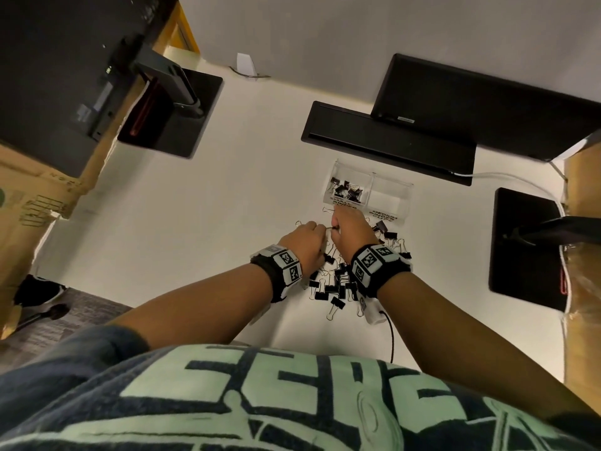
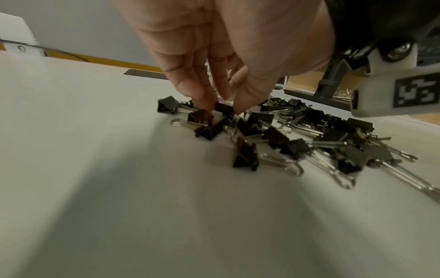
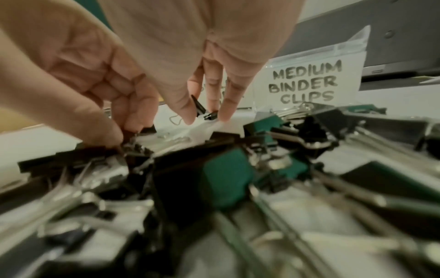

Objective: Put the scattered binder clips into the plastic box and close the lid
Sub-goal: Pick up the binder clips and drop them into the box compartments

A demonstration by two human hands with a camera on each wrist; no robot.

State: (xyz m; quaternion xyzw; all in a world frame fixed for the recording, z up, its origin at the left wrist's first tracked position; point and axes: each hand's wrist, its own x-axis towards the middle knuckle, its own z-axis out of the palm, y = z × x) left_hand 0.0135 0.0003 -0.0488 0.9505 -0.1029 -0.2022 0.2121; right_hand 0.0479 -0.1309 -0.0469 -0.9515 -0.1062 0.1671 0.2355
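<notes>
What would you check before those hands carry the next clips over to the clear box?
1. Plastic box lid open: ok.
2. Compartment labelled small already takes clips; the medium one looks bare: ok.
3. Left hand fingers pinch a small clip off the pile: ok.
4. Right hand holds a small clip at its fingertips: ok.
5. Either grip firm enough to lift: cannot tell.
6. Pile sorted by size: not ok, still mixed.
</notes>
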